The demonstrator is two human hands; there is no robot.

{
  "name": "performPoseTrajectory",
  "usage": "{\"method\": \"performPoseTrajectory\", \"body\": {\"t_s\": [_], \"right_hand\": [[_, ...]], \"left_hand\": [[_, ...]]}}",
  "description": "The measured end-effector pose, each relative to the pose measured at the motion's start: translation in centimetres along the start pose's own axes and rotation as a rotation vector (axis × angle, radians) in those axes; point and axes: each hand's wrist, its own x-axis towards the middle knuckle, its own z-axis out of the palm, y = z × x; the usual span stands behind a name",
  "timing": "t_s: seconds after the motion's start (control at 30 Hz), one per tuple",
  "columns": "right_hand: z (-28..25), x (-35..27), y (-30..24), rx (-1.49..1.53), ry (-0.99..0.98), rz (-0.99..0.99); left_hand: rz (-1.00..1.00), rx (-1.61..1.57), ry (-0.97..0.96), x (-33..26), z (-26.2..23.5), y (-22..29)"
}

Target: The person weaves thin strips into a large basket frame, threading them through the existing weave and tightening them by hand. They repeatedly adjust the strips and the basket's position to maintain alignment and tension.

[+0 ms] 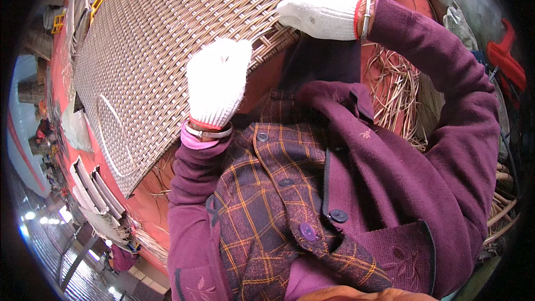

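A large brown woven wicker panel (150,50) lies at a slant in front of me, with an open, unfilled lattice toward its upper right. My left hand (218,83), in a white knit glove with a red cuff, is closed at the panel's near edge. Its fingertips pinch a wicker strand (259,35) that runs toward the right. Farther right, my right hand (320,8), gloved the same way, is closed over the edge by the open lattice. Its fingers are curled under, and what they grip is hidden.
Loose wicker strands (393,89) lie in a heap to the right on the red surface (156,189). A red plastic object (506,56) and clear plastic sheeting (460,0) are at the far right. Stacked pale strips (92,187) lie at the left, and a yellow piece (102,0) stands beyond the panel.
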Motion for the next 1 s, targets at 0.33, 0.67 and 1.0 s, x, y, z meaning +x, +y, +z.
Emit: {"method": "performPoseTrajectory", "body": {"t_s": [0.33,0.67,1.0], "right_hand": [[1.4,0.0,0.7,0.105,0.009,0.056],[-8.5,-7.8,3.5,-0.026,0.101,0.373],[-7.6,-7.4,-0.3,0.384,0.283,0.504]], "left_hand": [[0.296,0.36,-0.047,2.1,2.9,0.3],[-0.136,-0.358,0.236,4.5,0.7,2.6],[-0.324,-0.822,-0.156,7.9,1.9,3.2]]}}
